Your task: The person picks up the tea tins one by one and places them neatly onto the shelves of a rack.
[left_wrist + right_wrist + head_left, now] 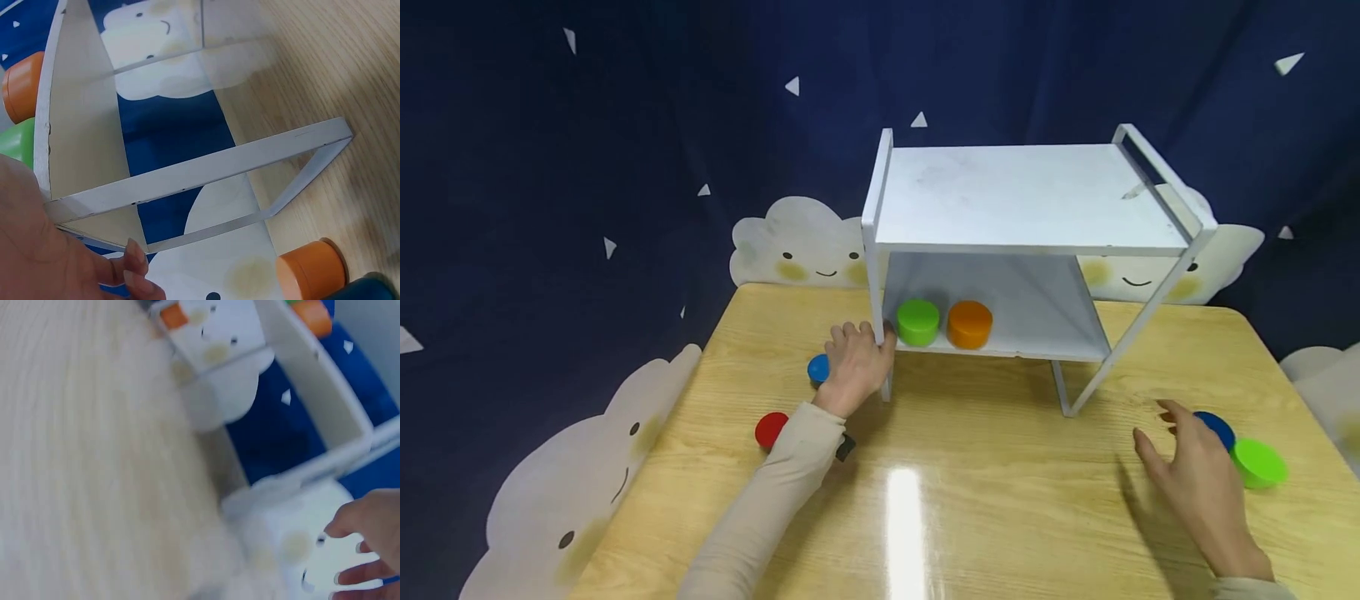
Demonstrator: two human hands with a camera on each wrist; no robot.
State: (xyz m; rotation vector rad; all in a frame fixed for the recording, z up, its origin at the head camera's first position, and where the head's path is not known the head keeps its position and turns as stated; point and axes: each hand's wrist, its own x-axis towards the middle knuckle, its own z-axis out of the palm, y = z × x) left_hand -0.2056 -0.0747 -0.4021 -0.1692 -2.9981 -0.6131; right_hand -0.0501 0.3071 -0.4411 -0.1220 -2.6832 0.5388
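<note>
A white two-tier shelf [1030,196] stands on the wooden table. My left hand [859,365] grips its left front post at the height of the lower tier, thumb on the inner side, fingers on the outer. In the left wrist view, the curled fingertips [139,281] show beyond the post [206,167]. On the lower tier, a green cup-like cylinder [918,323] and an orange one [970,325] sit side by side near that hand. My right hand [1202,479] is held over the table, right of the shelf, fingers apart and holding nothing.
A blue round piece [817,369] and a red one [771,430] lie left of the shelf, partly hidden by my left arm. Beside my right hand are a dark blue piece [1216,428] and a light green cup [1260,463]. A dark blue curtain [1000,67] hangs behind.
</note>
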